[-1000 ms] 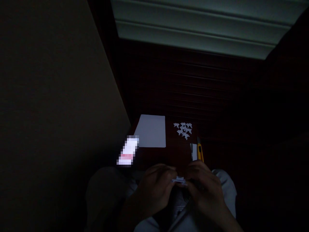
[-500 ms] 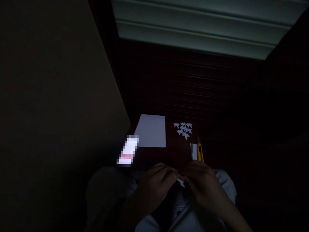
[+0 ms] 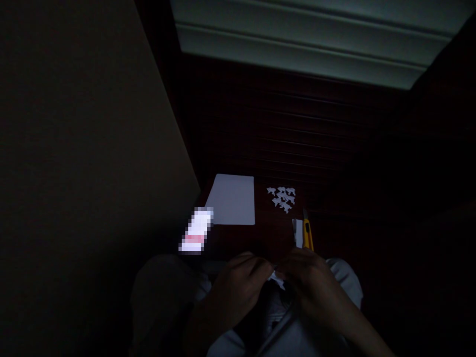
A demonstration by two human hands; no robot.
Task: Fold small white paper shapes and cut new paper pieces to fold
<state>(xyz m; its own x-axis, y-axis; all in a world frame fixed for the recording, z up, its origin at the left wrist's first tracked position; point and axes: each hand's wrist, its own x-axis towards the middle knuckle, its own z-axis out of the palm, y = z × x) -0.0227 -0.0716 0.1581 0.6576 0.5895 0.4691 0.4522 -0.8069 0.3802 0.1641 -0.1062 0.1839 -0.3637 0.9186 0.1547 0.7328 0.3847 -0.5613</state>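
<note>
The scene is very dark. My left hand (image 3: 238, 287) and my right hand (image 3: 310, 282) meet over my lap, fingers pinched together on a small piece of white folded paper (image 3: 277, 278) held between them. Most of the paper is hidden by my fingers. Beyond my hands, on a dark wooden surface (image 3: 271, 233), lies a cluster of several small folded white paper shapes (image 3: 281, 197).
A white sheet of paper (image 3: 233, 199) lies flat on the wood left of the paper shapes. A yellow utility knife (image 3: 308, 234) lies beside a small white strip (image 3: 298, 233), just past my right hand. A lit, blurred rectangle (image 3: 196, 231) sits at the left. A plain wall fills the left side.
My fingers have closed tighter over the small paper, hiding more of it, and the paper has turned a little between them. The things on the wood have not moved.
</note>
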